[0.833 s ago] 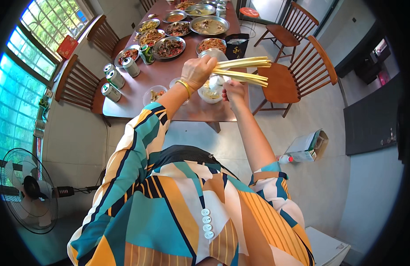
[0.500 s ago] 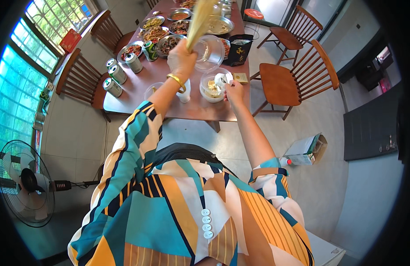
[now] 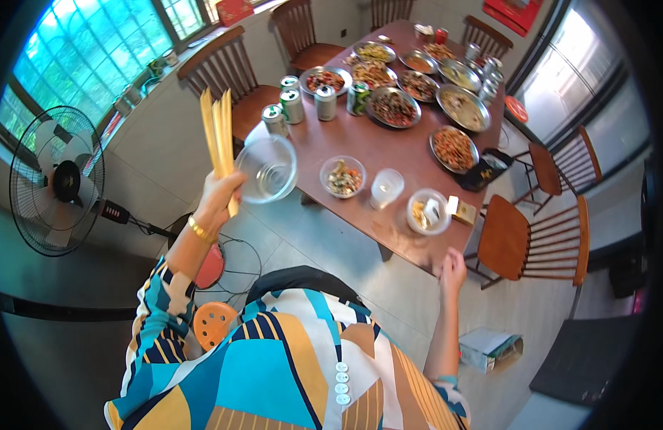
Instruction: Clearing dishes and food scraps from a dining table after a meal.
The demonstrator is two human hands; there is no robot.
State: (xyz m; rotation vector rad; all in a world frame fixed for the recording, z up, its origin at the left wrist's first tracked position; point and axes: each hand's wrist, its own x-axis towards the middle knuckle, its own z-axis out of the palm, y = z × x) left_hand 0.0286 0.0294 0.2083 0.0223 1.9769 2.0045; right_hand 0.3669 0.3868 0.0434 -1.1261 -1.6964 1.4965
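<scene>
My left hand (image 3: 220, 195) is closed around a bundle of pale wooden chopsticks (image 3: 222, 136), held upright, and also grips the rim of a clear plastic bowl (image 3: 268, 172). Both are off the table's near left side. My right hand (image 3: 452, 271) hangs by the table's near right corner, fingers curled in, with nothing visible in it. Closest to it on the table is a clear tub (image 3: 433, 223) holding yellowish scraps and a crumpled white piece. A translucent plastic cup (image 3: 386, 188) and a clear bowl of food scraps (image 3: 343, 178) stand to its left.
Several dishes of food (image 3: 393, 107) cover the far part of the brown table (image 3: 410, 161). Drink cans (image 3: 292, 106) stand at its left. A small box (image 3: 463, 211) and black bag (image 3: 488, 170) are at the right edge. Chairs (image 3: 500, 240), a fan (image 3: 59, 179) and an orange stool (image 3: 214, 324) stand around.
My left hand has swung left and back from over the table with the chopsticks and bowl. My right hand has left the tub, and the white piece now lies inside it. The view has turned.
</scene>
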